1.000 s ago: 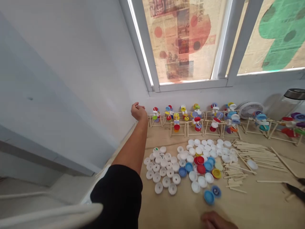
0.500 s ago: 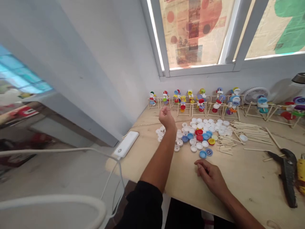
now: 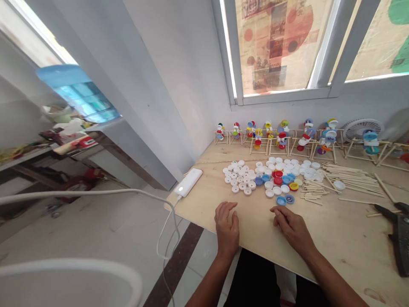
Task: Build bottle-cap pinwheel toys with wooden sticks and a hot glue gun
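Observation:
My left hand (image 3: 227, 228) is over the front edge of the wooden table, its fingers bent and apart from the thumb, with nothing between them. Just beyond it lie white bottle caps with holes (image 3: 242, 186). My right hand (image 3: 294, 229) rests on the tabletop, fingers loosely curled in and pressed together, and no object shows in it. Close ahead of its fingertips are a light blue cap (image 3: 281, 200) and a blue-grey cap (image 3: 289, 199). Behind them is a pile of white, red, blue and yellow caps (image 3: 277, 181).
Several stick frames with coloured cap wheels (image 3: 306, 138) line the wall, near a white fan (image 3: 362, 130). Thin wooden sticks (image 3: 356, 179) lie right of the caps, with a black glue gun (image 3: 401, 243) at the right edge. A white power bank (image 3: 189, 182) with a cable is at left.
My left hand has drawn back from near the stick frames to the table's front edge, its fingers loosening. My right hand stays in place. The view has turned left.

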{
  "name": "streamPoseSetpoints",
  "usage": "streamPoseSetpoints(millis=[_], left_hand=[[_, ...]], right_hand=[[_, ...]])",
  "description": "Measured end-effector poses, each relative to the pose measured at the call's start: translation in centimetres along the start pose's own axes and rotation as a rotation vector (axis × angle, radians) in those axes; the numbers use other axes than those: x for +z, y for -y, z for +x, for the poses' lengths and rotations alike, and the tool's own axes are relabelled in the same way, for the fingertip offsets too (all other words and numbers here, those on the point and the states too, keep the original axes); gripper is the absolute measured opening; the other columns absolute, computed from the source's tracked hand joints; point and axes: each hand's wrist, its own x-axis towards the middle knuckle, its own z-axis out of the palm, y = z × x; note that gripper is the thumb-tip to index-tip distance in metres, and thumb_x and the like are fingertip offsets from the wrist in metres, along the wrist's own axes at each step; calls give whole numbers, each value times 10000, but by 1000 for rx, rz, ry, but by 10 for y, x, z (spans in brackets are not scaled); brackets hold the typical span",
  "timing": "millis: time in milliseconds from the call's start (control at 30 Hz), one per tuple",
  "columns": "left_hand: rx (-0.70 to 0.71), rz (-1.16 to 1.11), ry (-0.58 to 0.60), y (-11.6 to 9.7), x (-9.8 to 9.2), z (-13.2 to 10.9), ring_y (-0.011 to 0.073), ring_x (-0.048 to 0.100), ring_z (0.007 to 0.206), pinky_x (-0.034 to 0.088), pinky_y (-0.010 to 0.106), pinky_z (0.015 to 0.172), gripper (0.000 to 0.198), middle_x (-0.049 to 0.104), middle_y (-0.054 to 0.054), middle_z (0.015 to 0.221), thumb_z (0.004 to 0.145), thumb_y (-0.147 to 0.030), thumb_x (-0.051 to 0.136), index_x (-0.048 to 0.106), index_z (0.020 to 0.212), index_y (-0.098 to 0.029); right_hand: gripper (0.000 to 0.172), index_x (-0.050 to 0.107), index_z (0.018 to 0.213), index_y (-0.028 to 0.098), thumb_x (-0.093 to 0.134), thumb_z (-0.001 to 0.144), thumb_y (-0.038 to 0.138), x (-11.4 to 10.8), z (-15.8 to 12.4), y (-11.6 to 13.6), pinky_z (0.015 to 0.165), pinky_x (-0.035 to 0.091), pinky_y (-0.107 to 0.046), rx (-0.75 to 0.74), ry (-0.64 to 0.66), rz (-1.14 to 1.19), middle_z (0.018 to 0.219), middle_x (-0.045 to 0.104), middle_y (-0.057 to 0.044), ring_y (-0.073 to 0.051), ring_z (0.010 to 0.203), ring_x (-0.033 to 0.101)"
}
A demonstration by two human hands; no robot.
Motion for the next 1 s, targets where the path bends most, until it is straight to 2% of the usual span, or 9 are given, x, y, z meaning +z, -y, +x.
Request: streamPoseSetpoints(millis=[167, 267, 367, 467, 667, 833, 1000], left_hand=[[-19, 69, 40, 21, -9, -18, 227, 534, 1077, 416, 457, 962, 319, 631, 60, 1023, 763, -130, 444, 621, 1008, -231], [-49, 62, 37, 25, -8, -25, 228, 557, 1043, 423, 454, 958, 328, 640, 64, 1008, 742, -125, 448, 628, 987, -248], [-85, 35, 6, 25, -7, -20, 229, 575, 1028, 434, 441, 952, 337, 646, 62, 1010, 734, -136, 451, 636, 983, -269], [-103, 26, -50, 27, -13, -1, 213, 596, 1006, 468, 399, 917, 310, 655, 60, 1008, 757, -170, 442, 635, 986, -253], [-94, 259, -115, 38, -35, 50, 188, 600, 1006, 479, 331, 883, 292, 657, 64, 1038, 817, -211, 405, 605, 1031, -206], [-160, 471, -165, 54, -58, 101, 237, 489, 1160, 344, 386, 1023, 353, 599, 97, 1154, 797, -170, 405, 569, 1109, -175], [-284, 679, -104, 75, -74, 140, 316, 399, 1239, 279, 484, 1023, 395, 558, 135, 1233, 788, -205, 458, 538, 1173, -168]], right_hand=[[382, 588, 1021, 201, 378, 932, 506, -14, -31, 11, 549, 440, -228, 38, -24, 136, 686, 605, 7, -148, 560, 526], [382, 600, 1017, 202, 400, 924, 514, -19, -54, 4, 540, 443, -213, 62, -25, 141, 691, 599, 6, -145, 563, 520], [385, 616, 974, 200, 414, 912, 521, -21, -69, -10, 523, 441, -214, 113, -70, 132, 672, 587, -2, -159, 586, 537], [385, 617, 941, 200, 427, 902, 533, -22, -77, -23, 536, 450, -213, 131, -97, 145, 673, 591, -13, -180, 647, 570], [407, 596, 976, 214, 423, 895, 573, -21, -82, -35, 544, 454, -192, 177, -46, 119, 753, 617, -19, -199, 783, 610], [429, 622, 1007, 213, 420, 894, 574, -16, -83, -39, 567, 470, -193, 154, -62, 64, 728, 617, -12, -189, 729, 614], [400, 647, 979, 211, 445, 888, 544, -16, -82, -38, 586, 488, -200, 97, -97, 49, 706, 624, -13, -190, 688, 616]])
